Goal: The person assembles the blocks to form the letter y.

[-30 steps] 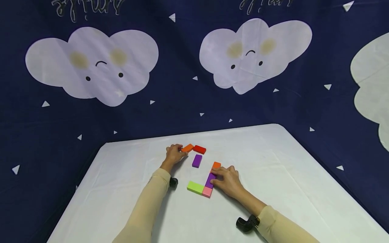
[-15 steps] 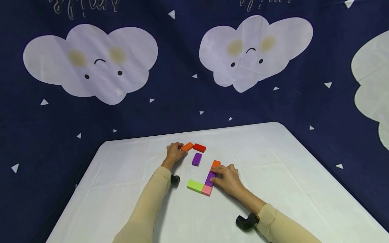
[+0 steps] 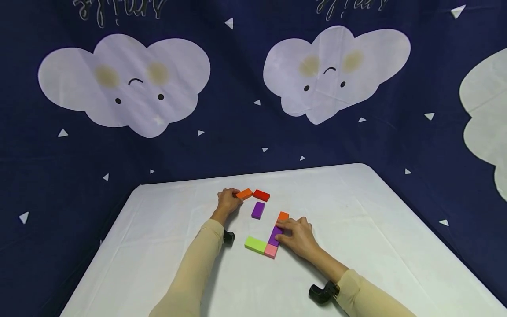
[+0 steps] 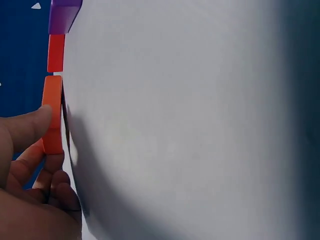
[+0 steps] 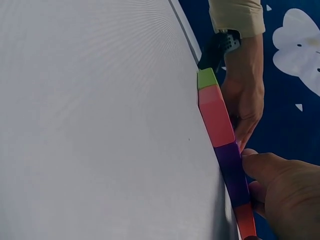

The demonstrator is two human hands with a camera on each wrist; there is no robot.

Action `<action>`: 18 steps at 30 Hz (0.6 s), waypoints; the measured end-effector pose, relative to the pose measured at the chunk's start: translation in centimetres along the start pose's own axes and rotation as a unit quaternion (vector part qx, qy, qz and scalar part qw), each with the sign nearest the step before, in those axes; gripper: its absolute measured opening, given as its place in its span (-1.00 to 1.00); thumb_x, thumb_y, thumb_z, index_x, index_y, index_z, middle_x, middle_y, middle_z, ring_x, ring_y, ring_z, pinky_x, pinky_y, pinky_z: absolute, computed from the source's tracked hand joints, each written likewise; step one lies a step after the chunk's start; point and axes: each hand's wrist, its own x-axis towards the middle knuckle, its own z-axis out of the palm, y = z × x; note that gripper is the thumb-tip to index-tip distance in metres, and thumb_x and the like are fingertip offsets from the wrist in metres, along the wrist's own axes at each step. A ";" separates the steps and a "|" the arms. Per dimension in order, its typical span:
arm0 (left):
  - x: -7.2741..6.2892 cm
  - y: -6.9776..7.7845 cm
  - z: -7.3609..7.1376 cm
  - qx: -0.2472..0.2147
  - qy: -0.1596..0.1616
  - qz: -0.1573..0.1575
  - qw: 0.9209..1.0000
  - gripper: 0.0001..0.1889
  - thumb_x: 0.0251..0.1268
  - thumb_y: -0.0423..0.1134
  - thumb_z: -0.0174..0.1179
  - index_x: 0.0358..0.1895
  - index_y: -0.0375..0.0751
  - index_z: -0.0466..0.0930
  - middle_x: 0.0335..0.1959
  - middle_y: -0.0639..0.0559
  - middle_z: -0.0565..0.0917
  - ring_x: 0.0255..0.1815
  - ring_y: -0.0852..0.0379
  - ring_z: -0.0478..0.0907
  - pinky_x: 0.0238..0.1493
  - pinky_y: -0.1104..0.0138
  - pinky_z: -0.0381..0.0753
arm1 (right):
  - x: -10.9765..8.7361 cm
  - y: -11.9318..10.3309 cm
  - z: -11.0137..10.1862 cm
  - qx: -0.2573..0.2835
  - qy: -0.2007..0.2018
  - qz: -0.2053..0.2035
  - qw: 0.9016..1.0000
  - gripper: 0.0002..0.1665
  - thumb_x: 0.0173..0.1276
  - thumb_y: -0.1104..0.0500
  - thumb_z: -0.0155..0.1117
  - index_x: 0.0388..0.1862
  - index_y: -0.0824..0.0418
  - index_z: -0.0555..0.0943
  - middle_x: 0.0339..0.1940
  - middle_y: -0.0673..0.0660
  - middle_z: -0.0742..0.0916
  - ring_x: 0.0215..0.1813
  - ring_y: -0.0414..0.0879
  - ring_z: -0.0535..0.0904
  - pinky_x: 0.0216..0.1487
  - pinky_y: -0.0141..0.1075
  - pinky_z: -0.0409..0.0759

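Observation:
My left hand (image 3: 228, 200) pinches an orange block (image 4: 53, 105) between thumb and fingers at the far side of the white table. Just right of that block, across a narrow gap, lies a red block (image 3: 261, 195). A loose purple block (image 3: 258, 210) sits nearer me. My right hand (image 3: 299, 237) pinches a second purple block (image 5: 231, 172), its thumb on the side and a fingertip by the joint with another orange block (image 3: 283, 216). This purple block stands in an L-shaped row with the orange block, a pink block (image 3: 270, 251) and a lime green block (image 3: 255, 245).
The white tabletop (image 3: 376, 246) spreads around the blocks. Behind it hangs a dark blue cloth with printed clouds (image 3: 126, 83) and small white triangles. Both wrists carry black devices (image 3: 324, 293).
The orange block in my left hand has shifted slightly left, leaving a small gap to the red block. My right hand holds its place on the row; the head view sways slightly.

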 end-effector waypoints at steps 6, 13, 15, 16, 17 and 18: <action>-0.9 -0.4 -1.7 -0.033 0.023 0.002 0.999 -0.64 0.04 -0.35 0.31 -0.01 -0.26 0.65 -0.10 -0.23 0.58 0.02 -0.13 0.34 0.05 0.17 0.36 | 0.1 -0.3 -0.1 -0.015 0.000 -0.003 1.000 -0.55 -0.03 -0.02 0.49 -0.09 0.02 0.73 -0.05 -0.07 0.75 -0.26 -0.15 0.31 -0.21 -0.26 0.15; -2.2 -1.0 -4.0 -0.085 0.007 -0.003 0.996 -0.62 0.10 -0.36 0.26 0.06 -0.23 0.61 -0.09 -0.18 0.55 -0.05 -0.04 0.32 -0.08 0.24 0.31 | 0.1 -0.4 -0.3 -0.017 0.003 -0.009 1.000 -0.55 -0.03 -0.01 0.50 -0.09 0.02 0.73 -0.06 -0.07 0.75 -0.26 -0.15 0.31 -0.23 -0.26 0.15; -2.7 -1.2 -4.6 -0.103 0.001 -0.004 0.995 -0.62 0.11 -0.37 0.25 0.05 -0.23 0.61 -0.09 -0.18 0.53 -0.06 -0.02 0.31 -0.08 0.26 0.28 | 0.0 -0.5 -0.3 -0.017 0.003 -0.009 1.000 -0.56 -0.03 -0.01 0.50 -0.10 0.02 0.73 -0.06 -0.07 0.74 -0.27 -0.16 0.31 -0.23 -0.27 0.15; -2.9 -1.3 -4.8 -0.107 -0.003 -0.003 0.994 -0.63 0.11 -0.37 0.25 0.05 -0.23 0.61 -0.09 -0.17 0.53 -0.07 -0.01 0.32 -0.09 0.26 0.28 | 0.0 -0.5 -0.2 -0.016 0.002 -0.009 1.000 -0.56 -0.03 -0.02 0.50 -0.10 0.02 0.73 -0.05 -0.07 0.74 -0.27 -0.16 0.30 -0.23 -0.27 0.15; -3.2 -1.5 -5.0 -0.113 -0.006 -0.003 0.994 -0.63 0.11 -0.37 0.26 0.05 -0.23 0.61 -0.10 -0.17 0.53 -0.08 -0.01 0.32 -0.10 0.27 0.28 | 0.0 -0.5 -0.2 -0.017 0.000 -0.009 1.000 -0.56 -0.03 -0.02 0.50 -0.10 0.02 0.73 -0.05 -0.08 0.74 -0.28 -0.17 0.30 -0.24 -0.27 0.15; -3.4 -1.6 -5.2 -0.116 -0.011 -0.003 0.993 -0.63 0.11 -0.37 0.26 0.05 -0.23 0.61 -0.10 -0.17 0.52 -0.09 0.00 0.32 -0.11 0.28 0.28 | 0.0 -0.5 -0.1 -0.017 -0.001 -0.008 1.000 -0.56 -0.03 -0.02 0.50 -0.10 0.01 0.73 -0.05 -0.08 0.74 -0.28 -0.17 0.30 -0.24 -0.27 0.14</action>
